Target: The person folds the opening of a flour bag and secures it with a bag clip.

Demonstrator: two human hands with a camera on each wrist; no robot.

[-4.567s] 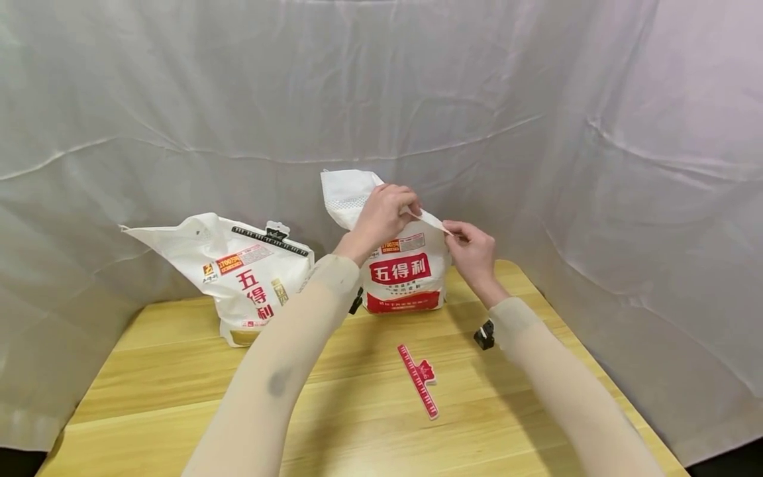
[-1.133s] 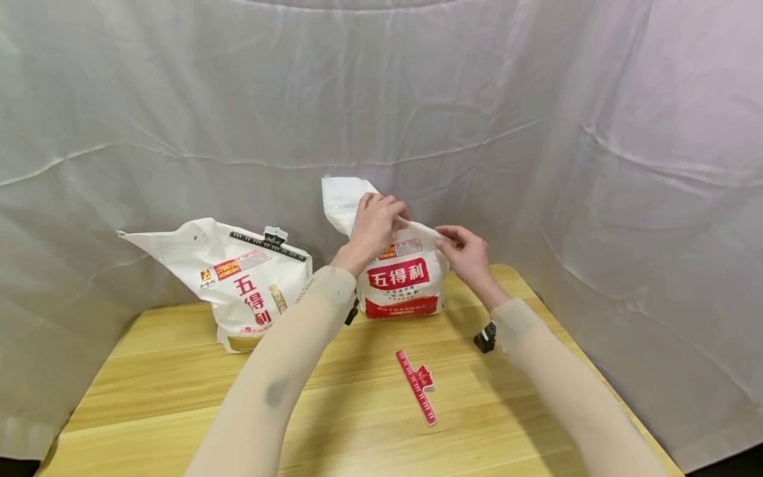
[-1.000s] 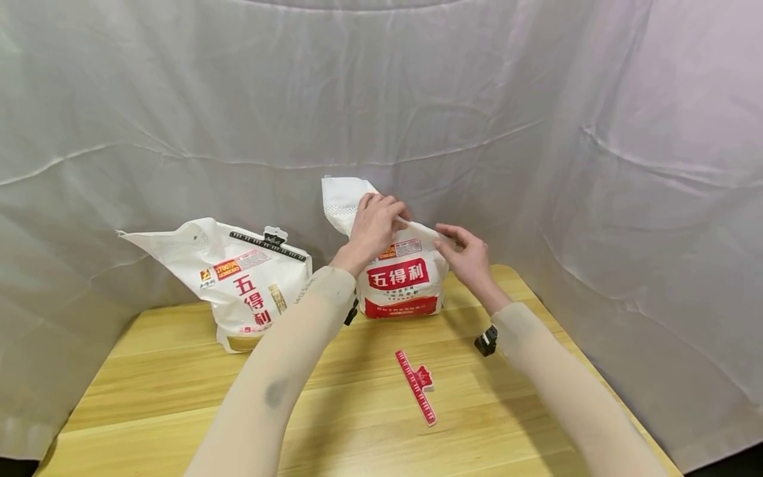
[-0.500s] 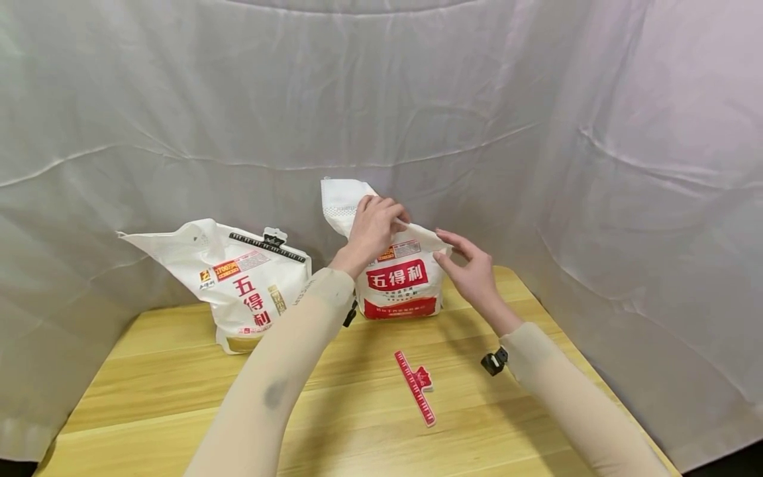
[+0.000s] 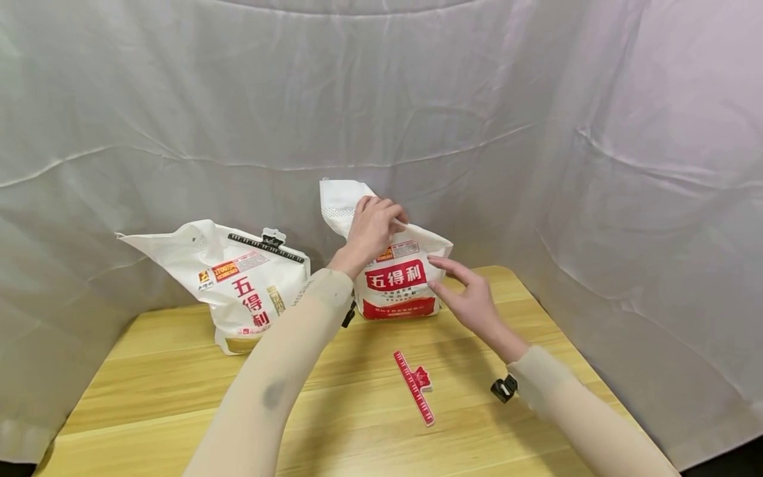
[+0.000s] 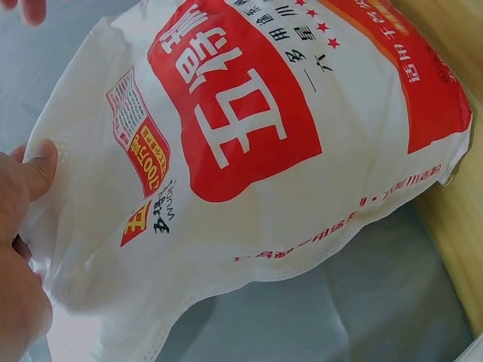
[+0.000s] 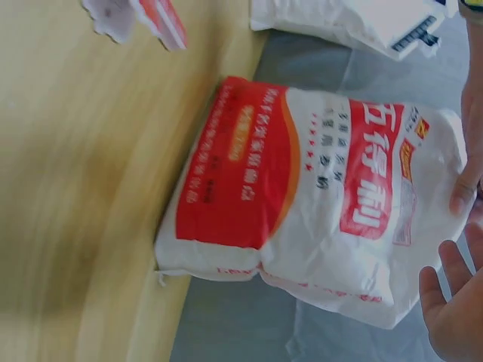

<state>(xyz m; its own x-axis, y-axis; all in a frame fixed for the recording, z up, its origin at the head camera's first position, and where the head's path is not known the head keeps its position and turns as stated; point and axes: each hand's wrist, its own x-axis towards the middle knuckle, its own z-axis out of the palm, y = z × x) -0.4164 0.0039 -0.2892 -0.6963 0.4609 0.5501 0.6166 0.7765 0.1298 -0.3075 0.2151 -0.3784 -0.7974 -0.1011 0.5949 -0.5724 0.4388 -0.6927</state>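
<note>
A white flour bag (image 5: 396, 275) with a red label stands toward the back of the table. Its top is folded over, and one corner sticks up at the left. My left hand (image 5: 375, 228) pinches the folded top edge, thumb on the front in the left wrist view. My right hand (image 5: 471, 298) is off the bag's right side, thumb and fingers spread, holding nothing; the right wrist view shows its fingers (image 7: 456, 268) apart from the bag. In front of the bag lies a red ruler-shaped sealing clip (image 5: 414, 389).
Left of it stands a second white flour bag (image 5: 244, 285), with a black sealing clip (image 5: 266, 246) across its top. The wooden table (image 5: 179, 391) is backed by a grey curtain (image 5: 268, 99). A small black device (image 5: 503, 389) is at the right wrist.
My right hand has let go of the bag's right top corner and drawn back toward me and down. My left hand keeps its hold on the folded top.
</note>
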